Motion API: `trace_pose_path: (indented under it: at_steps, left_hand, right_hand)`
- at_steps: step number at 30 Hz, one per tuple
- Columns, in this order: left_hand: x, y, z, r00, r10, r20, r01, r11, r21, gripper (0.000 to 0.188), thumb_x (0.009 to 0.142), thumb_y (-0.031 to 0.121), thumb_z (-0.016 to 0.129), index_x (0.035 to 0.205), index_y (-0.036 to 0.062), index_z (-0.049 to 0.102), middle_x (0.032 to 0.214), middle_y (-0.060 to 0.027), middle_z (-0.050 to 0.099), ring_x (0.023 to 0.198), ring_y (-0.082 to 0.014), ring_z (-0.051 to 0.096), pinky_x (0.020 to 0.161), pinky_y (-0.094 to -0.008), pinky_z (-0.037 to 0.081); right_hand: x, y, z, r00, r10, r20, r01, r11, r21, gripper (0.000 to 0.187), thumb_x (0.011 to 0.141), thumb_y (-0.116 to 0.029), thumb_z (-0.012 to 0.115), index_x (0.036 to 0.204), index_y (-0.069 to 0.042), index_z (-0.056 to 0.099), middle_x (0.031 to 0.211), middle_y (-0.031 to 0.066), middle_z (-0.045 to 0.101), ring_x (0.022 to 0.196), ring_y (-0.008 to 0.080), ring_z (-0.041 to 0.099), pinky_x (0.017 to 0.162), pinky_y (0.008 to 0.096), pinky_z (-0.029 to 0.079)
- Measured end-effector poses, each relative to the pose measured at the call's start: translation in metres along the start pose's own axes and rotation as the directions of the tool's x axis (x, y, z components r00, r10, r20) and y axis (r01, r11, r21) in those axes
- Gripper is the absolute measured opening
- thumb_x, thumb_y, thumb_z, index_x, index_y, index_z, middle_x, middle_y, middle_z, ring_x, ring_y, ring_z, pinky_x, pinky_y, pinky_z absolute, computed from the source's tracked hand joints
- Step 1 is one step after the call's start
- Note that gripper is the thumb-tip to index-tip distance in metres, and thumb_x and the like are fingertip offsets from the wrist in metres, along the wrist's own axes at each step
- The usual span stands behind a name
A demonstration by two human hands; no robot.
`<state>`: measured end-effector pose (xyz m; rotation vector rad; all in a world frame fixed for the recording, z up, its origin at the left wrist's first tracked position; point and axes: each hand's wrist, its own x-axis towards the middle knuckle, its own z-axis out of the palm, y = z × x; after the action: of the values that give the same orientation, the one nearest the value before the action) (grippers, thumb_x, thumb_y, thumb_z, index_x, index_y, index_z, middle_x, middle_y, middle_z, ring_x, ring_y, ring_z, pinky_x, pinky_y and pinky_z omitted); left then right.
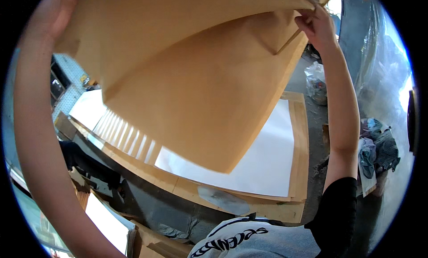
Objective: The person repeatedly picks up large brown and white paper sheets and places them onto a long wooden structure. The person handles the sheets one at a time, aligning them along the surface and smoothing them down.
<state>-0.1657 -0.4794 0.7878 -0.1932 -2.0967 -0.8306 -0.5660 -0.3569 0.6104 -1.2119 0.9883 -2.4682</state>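
Observation:
A large brown paper sheet [191, 84] is lifted and curled in front of me, its lower corner hanging over the table. At the upper right, my right hand [315, 28] is closed on the sheet's edge, and a thin stick-like strip [290, 42] passes by its fingers. My left hand [60, 10] is raised at the upper left against the sheet's other end; its fingertips are cut off by the picture edge. Beneath the hanging sheet, white sheets [272, 155] lie on brown board or paper [299, 146] on the table.
A translucent plastic piece [223, 200] lies at the table's near edge. Stacked white sheets [104, 218] stand at the lower left, near a person's dark-clothed leg [91, 160]. On the right are a filled clear bag [315, 82], a cloth heap [379, 144] and hanging plastic film [383, 79].

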Motion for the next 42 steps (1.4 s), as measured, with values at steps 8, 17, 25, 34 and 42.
trace_pose_path:
  at_steps: [8, 17, 25, 34, 42]
  left_hand:
    - [-0.071, -0.114, 0.053, 0.901, -0.094, -0.424, -0.004, 0.975, -0.224, 0.041, 0.086, 0.037, 0.046, 0.115, 0.0076, 0.048, 0.117, -0.0083, 0.049, 0.109, -0.0208, 0.045, 0.091, -0.0348, 0.036]
    - [-0.344, -0.234, 0.119, 0.598, -0.796, -0.095, 0.668, 0.56, -0.491, 0.035, 0.086, 0.024, 0.053, 0.113, 0.0021, 0.051, 0.108, -0.0032, 0.053, 0.1, -0.0132, 0.047, 0.087, -0.0291, 0.038]
    - [-0.517, -0.354, 0.222, 0.104, -0.927, 0.36, 0.619, -0.223, -0.753, 0.046, 0.08, 0.033, 0.06, 0.111, 0.0003, 0.051, 0.11, -0.0044, 0.052, 0.102, -0.014, 0.046, 0.088, -0.0273, 0.036]
    - [-0.557, -0.36, 0.235, 0.163, -0.97, 0.183, 0.658, -0.031, -0.752, 0.051, 0.079, 0.032, 0.061, 0.112, -0.005, 0.051, 0.116, -0.007, 0.049, 0.107, -0.0147, 0.043, 0.092, -0.0262, 0.031]
    - [-0.559, -0.356, 0.229, 0.136, -0.979, 0.154, 0.607, -0.04, -0.794, 0.045, 0.078, 0.03, 0.062, 0.108, -0.0028, 0.054, 0.111, -0.0062, 0.053, 0.101, -0.014, 0.047, 0.089, -0.0267, 0.035]
  right_hand:
    - [-0.089, -0.017, -0.058, 0.846, -0.486, 0.218, 0.394, 0.294, -0.871, 0.029, 0.088, -0.022, 0.045, 0.113, -0.013, 0.054, 0.104, 0.0072, 0.056, 0.079, 0.0108, 0.054, 0.054, 0.0188, 0.041]
    - [-0.384, 0.134, -0.069, 0.671, 0.063, -0.739, -0.406, 0.865, -0.295, 0.043, 0.084, -0.034, 0.055, 0.119, -0.013, 0.043, 0.106, 0.0037, 0.052, 0.083, 0.0126, 0.054, 0.061, 0.022, 0.046]
    - [-0.534, 0.23, -0.117, 0.178, 0.676, -0.715, -0.674, 0.613, 0.412, 0.027, 0.081, -0.04, 0.057, 0.093, -0.016, 0.055, 0.079, -0.0018, 0.055, 0.063, 0.0129, 0.048, 0.048, 0.0246, 0.038]
    - [-0.562, 0.257, -0.127, 0.149, 0.777, -0.612, -0.696, 0.522, 0.493, 0.031, 0.086, -0.035, 0.05, 0.107, -0.013, 0.051, 0.104, 0.0032, 0.054, 0.092, 0.0218, 0.051, 0.077, 0.0388, 0.042]
    - [-0.563, 0.264, -0.122, 0.16, 0.781, -0.604, -0.727, 0.507, 0.463, 0.034, 0.086, -0.031, 0.049, 0.114, -0.011, 0.046, 0.112, 0.0042, 0.052, 0.103, 0.0217, 0.048, 0.092, 0.0376, 0.037]
